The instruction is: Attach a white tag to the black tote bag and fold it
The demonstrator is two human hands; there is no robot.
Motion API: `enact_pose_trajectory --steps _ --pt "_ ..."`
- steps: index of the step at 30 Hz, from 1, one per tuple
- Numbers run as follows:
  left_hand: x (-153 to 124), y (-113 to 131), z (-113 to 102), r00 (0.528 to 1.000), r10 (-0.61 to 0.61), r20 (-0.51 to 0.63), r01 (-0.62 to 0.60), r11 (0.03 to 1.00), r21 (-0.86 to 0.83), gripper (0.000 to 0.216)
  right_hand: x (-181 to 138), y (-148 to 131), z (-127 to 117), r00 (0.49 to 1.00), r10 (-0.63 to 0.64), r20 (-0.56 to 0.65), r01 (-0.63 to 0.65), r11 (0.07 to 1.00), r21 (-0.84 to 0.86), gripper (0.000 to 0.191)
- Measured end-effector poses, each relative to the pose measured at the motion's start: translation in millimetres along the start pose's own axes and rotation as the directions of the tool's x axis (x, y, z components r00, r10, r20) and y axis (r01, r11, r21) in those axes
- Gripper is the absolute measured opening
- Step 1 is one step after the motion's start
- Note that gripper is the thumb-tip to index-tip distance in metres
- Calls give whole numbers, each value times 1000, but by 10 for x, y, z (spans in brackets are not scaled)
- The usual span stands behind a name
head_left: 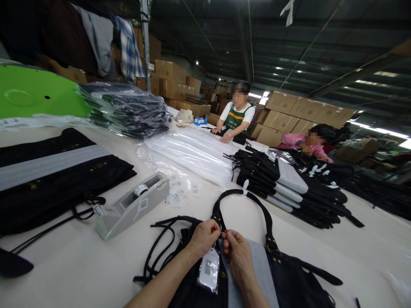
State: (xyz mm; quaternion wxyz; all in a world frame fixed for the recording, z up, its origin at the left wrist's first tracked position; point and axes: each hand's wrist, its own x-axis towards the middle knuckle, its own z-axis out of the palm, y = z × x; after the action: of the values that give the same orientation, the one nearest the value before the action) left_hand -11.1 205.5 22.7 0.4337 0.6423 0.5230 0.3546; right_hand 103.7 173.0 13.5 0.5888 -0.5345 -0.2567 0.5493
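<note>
A black garment with a grey panel and looping black straps (247, 201) lies on the white table (64, 269) right in front of me. My left hand (204, 236) and my right hand (236, 252) meet at a gold buckle on one strap, fingertips pinched together there. A small clear packet holding a hang tag (209, 270) dangles below my left hand, over the garment (289, 282).
A grey tape dispenser (132, 204) sits left of my hands. Folded black garments (48, 175) lie left, more stacks (289, 184) right. Clear plastic bags (192, 154) and bagged clothes (128, 109) lie beyond. Two people (237, 113) work across the table near cardboard boxes (308, 109).
</note>
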Motion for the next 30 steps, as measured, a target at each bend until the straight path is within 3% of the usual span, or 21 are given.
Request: enact_pose_trajectory --steps 30 --pt "15 -2 11 995 -75 68 75 997 4 9 -30 -70 3 991 82 108 -76 996 -55 31"
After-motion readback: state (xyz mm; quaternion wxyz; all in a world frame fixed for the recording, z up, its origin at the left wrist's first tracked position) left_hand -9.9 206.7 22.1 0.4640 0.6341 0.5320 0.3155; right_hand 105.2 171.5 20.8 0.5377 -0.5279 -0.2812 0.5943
